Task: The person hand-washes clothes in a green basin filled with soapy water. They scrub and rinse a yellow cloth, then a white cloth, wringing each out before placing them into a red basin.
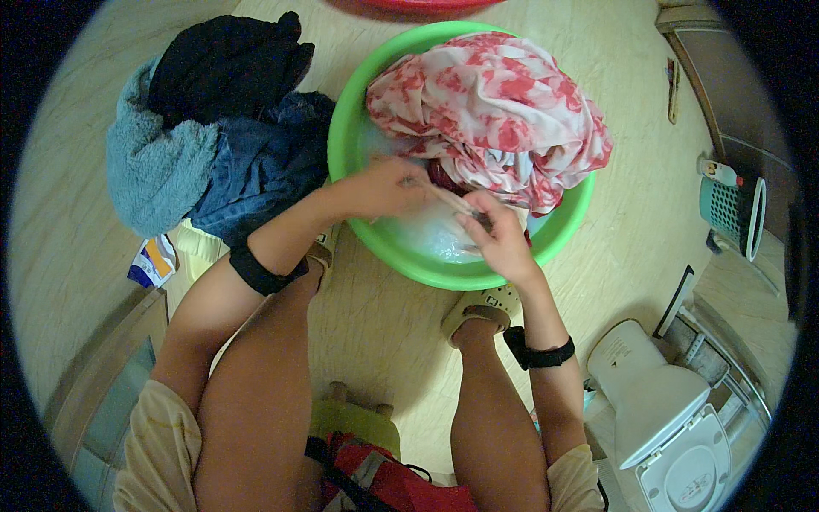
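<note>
A green plastic basin [358, 230] of cloudy water stands on the floor before me. A bunched red-and-white patterned cloth [486, 89] fills its far side and rises above the rim. Over the near part of the basin, my left hand [390, 189] is blurred, its fingers at one end of a thin pale strip of cloth [450, 197]. The other end lies between the thumb and fingers of my right hand [496, 230]. Dark red fabric [448, 178] shows between the patterned cloth and the strip. What lies under the water is hidden.
Left of the basin lie a black garment [224, 67], blue jeans [256, 166] and a fluffy light-blue cloth [153, 166]. A white and purple packet [153, 261] is near them. A toilet [665, 409], a teal perforated basket [723, 205] and a bottle [720, 171] stand at the right.
</note>
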